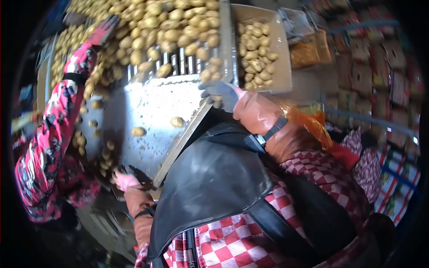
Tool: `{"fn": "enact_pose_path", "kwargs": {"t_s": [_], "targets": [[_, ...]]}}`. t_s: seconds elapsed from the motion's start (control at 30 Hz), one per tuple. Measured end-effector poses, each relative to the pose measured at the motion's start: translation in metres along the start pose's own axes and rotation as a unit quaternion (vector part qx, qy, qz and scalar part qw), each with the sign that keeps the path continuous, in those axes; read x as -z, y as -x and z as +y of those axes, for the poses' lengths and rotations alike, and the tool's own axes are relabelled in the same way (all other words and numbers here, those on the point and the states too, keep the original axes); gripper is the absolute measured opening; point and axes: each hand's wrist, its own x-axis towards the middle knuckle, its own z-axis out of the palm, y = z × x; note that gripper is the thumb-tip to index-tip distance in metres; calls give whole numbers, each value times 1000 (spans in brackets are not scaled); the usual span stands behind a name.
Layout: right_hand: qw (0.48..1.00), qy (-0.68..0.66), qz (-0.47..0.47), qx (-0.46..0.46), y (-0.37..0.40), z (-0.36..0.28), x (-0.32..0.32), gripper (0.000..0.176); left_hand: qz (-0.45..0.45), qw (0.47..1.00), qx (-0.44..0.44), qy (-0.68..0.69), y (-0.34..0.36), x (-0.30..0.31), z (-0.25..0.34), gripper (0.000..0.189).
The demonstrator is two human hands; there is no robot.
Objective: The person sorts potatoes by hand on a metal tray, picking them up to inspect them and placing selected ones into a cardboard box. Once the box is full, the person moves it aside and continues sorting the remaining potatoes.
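Many potatoes (174, 27) lie on a slatted metal table, whose smooth sheet (152, 102) slopes toward me with a few loose potatoes on it. My right hand (221, 94), in a grey and pink glove, is at the table's right edge, its fingers curled round a small potato (216, 98). Near the lower left corner of the sheet is my left hand (129, 177), in a pink and dark glove, with its fingers apart and nothing visible in them. Orange-brown sleeve covers reach up both my forearms.
A co-worker's gloved hand (103, 30) rests on the potatoes at the upper left. Beyond the table's right rail stands a cardboard box (279, 53) of potatoes. Stacked cartons (359, 78) and blue rails are at the far right. A wooden edge board (183, 138) runs before me.
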Motion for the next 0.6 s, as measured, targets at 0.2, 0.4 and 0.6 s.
{"fn": "enact_pose_path", "kwargs": {"t_s": [0.2, 0.4, 0.6], "targets": [[939, 33, 338, 62, 139, -3, 113, 45, 8, 998, -36, 57, 24, -25, 32, 72], [665, 327, 668, 66, 278, 48, 327, 40, -8, 997, -18, 80, 35, 0, 49, 74], [777, 185, 558, 225, 196, 21, 384, 35, -64, 993, 99, 20, -4, -26, 40, 70]]}}
